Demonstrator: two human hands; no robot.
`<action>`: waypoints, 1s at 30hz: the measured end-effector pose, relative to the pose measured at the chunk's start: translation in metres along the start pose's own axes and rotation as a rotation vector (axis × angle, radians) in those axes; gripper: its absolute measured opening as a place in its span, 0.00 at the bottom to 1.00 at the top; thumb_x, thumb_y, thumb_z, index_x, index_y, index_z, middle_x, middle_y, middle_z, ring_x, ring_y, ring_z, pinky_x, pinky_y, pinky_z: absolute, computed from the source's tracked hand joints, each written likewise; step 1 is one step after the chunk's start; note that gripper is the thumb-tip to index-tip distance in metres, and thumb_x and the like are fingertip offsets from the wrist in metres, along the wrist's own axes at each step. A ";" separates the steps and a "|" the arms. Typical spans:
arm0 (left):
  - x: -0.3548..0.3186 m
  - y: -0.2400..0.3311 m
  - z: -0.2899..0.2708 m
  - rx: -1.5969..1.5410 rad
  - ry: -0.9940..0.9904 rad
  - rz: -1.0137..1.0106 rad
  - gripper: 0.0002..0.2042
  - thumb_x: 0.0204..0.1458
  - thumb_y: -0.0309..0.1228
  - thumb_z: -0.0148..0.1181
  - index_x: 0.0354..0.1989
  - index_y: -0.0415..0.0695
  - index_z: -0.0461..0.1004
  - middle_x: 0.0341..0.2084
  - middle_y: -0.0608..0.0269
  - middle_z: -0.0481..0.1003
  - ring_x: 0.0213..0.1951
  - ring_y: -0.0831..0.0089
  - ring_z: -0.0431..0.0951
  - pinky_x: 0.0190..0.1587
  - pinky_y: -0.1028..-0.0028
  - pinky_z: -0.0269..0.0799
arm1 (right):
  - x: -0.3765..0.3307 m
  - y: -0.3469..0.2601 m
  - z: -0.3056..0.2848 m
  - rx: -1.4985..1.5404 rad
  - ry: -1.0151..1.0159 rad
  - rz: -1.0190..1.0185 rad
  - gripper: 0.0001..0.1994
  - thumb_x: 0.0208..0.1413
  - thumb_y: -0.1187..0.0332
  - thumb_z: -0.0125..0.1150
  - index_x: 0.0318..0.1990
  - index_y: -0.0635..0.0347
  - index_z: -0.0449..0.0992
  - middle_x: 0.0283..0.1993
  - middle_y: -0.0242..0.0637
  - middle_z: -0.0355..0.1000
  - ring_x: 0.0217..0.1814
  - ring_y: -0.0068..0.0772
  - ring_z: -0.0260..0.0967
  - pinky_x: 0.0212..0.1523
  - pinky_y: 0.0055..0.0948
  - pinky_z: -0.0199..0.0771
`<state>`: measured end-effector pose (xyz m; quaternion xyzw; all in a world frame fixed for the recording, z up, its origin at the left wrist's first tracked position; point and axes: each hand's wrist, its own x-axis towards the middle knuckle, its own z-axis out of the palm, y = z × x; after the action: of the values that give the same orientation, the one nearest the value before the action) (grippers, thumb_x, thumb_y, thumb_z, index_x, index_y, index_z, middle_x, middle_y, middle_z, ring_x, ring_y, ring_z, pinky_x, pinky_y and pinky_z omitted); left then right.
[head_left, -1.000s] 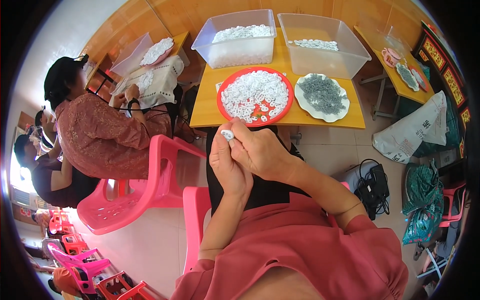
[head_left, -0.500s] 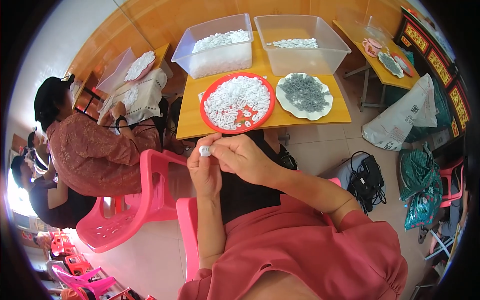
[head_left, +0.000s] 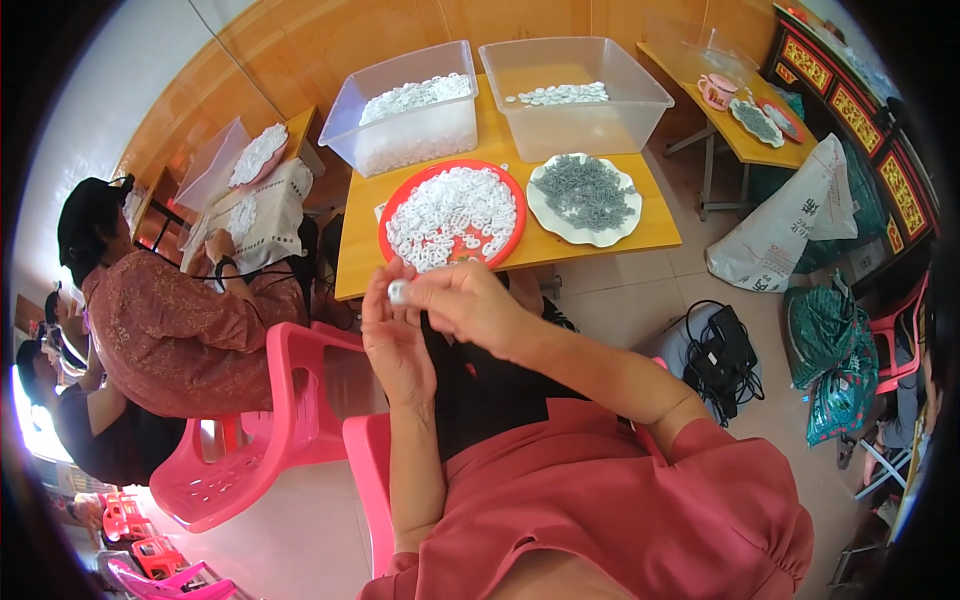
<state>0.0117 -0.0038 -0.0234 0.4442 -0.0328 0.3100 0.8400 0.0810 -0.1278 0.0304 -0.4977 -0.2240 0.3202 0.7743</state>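
Observation:
Over my lap, near the table's front edge, my right hand [head_left: 465, 305] pinches a small white plastic piece [head_left: 398, 292] between thumb and forefinger. My left hand [head_left: 396, 345] is raised right beside it, palm up, its fingers loosely apart around the piece. Just beyond both hands, a round red tray [head_left: 523, 212] holds a heap of similar white oval pieces. To its right, small grey parts [head_left: 585, 190] fill a white scalloped plate [head_left: 622, 232]. Both stand on the yellow wooden table [head_left: 655, 215].
Two clear plastic bins, a left one [head_left: 340, 140] and a right one [head_left: 640, 105], hold white pieces at the table's back. A pink chair [head_left: 285, 420] and a seated co-worker [head_left: 180, 330] are to my left. Black cables [head_left: 722, 355] and green bags [head_left: 825, 330] lie right.
My left fingers have loosened from the white piece, which stays in my right hand's pinch. Both hands sit slightly further left in view, and the whole view has shifted a little.

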 end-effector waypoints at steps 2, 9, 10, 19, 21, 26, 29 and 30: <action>0.003 0.006 -0.006 0.012 0.037 -0.054 0.29 0.69 0.48 0.55 0.69 0.40 0.66 0.65 0.50 0.70 0.62 0.64 0.74 0.63 0.67 0.70 | 0.017 -0.020 -0.017 -0.119 0.215 0.119 0.13 0.67 0.60 0.61 0.47 0.59 0.86 0.21 0.22 0.62 0.17 0.12 0.51 0.16 0.19 0.46; 0.008 -0.005 -0.039 0.082 0.120 -0.193 0.22 0.73 0.43 0.51 0.66 0.40 0.69 0.55 0.57 0.77 0.50 0.73 0.79 0.50 0.76 0.73 | 0.076 -0.074 -0.102 0.161 0.334 -0.056 0.23 0.72 0.50 0.54 0.63 0.55 0.74 0.33 0.31 0.77 0.23 0.15 0.62 0.25 0.18 0.62; 0.008 -0.008 -0.048 0.134 0.134 -0.247 0.22 0.73 0.42 0.50 0.67 0.41 0.68 0.55 0.58 0.77 0.49 0.73 0.79 0.48 0.77 0.73 | 0.064 -0.066 -0.092 0.117 0.167 -0.012 0.25 0.74 0.49 0.51 0.67 0.56 0.70 0.40 0.38 0.81 0.28 0.17 0.71 0.29 0.19 0.70; -0.020 -0.130 -0.179 0.552 0.298 -0.487 0.10 0.67 0.34 0.61 0.44 0.39 0.83 0.32 0.64 0.83 0.31 0.80 0.79 0.36 0.80 0.72 | -0.078 -0.080 0.075 0.576 -0.588 0.338 0.26 0.73 0.47 0.49 0.56 0.64 0.74 0.45 0.43 0.78 0.42 0.31 0.77 0.34 0.27 0.75; -0.036 -0.147 -0.212 0.594 0.312 -0.483 0.09 0.67 0.31 0.61 0.44 0.38 0.82 0.30 0.64 0.82 0.30 0.80 0.78 0.35 0.81 0.71 | -0.097 -0.081 0.098 0.633 -0.568 0.294 0.22 0.71 0.49 0.53 0.50 0.63 0.76 0.40 0.39 0.76 0.38 0.28 0.75 0.31 0.25 0.72; -0.037 -0.158 -0.206 0.892 0.036 -0.437 0.07 0.63 0.28 0.61 0.39 0.37 0.79 0.25 0.64 0.78 0.29 0.78 0.78 0.36 0.76 0.72 | -0.099 -0.085 0.098 0.737 -0.674 0.370 0.19 0.68 0.53 0.59 0.49 0.63 0.77 0.40 0.39 0.76 0.39 0.27 0.75 0.35 0.25 0.70; -0.042 -0.164 -0.207 1.172 -0.065 -0.403 0.05 0.61 0.27 0.61 0.39 0.38 0.77 0.24 0.59 0.77 0.29 0.74 0.79 0.37 0.72 0.73 | -0.094 -0.088 0.095 0.778 -0.805 0.486 0.20 0.67 0.56 0.61 0.53 0.66 0.77 0.45 0.42 0.79 0.43 0.28 0.76 0.43 0.25 0.72; -0.044 -0.165 -0.207 1.247 -0.071 -0.379 0.05 0.60 0.27 0.61 0.39 0.38 0.76 0.24 0.56 0.76 0.29 0.72 0.79 0.38 0.70 0.73 | -0.093 -0.089 0.094 0.792 -0.851 0.524 0.20 0.66 0.57 0.62 0.54 0.66 0.77 0.47 0.43 0.80 0.45 0.29 0.76 0.45 0.25 0.73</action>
<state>0.0216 0.0653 -0.2830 0.8563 0.2044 0.1025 0.4630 -0.0218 -0.1628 0.1474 -0.0413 -0.2472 0.7273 0.6389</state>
